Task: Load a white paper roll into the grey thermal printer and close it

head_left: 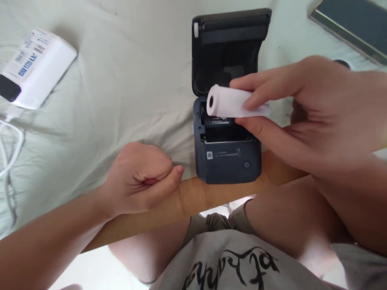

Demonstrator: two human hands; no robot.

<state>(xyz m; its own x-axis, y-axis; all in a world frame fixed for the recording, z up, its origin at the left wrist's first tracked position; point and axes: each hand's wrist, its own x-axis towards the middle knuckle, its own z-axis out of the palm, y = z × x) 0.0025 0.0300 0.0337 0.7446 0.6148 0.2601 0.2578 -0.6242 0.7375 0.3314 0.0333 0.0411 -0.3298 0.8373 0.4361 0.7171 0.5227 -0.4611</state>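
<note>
A small dark label printer [228, 165] stands at the edge of the cloth with its lid [229, 44] raised and its paper bay exposed. Over that bay, a white paper roll [226, 100] lies between the thumb and fingers of my right hand [305, 108]. Its hollow core points left. Whether the roll touches the printer, I cannot tell. To the printer's left, my left hand [142, 177] rests in a loose fist near the wooden edge, with the fingers curled in. Nothing shows in it.
At the upper left is a white power bank [45, 68] with white cables [12, 153] running from it. A dark flat box [353, 28] sits at the upper right. Pale wrinkled cloth [121, 80] spreads behind a wooden edge [187, 197].
</note>
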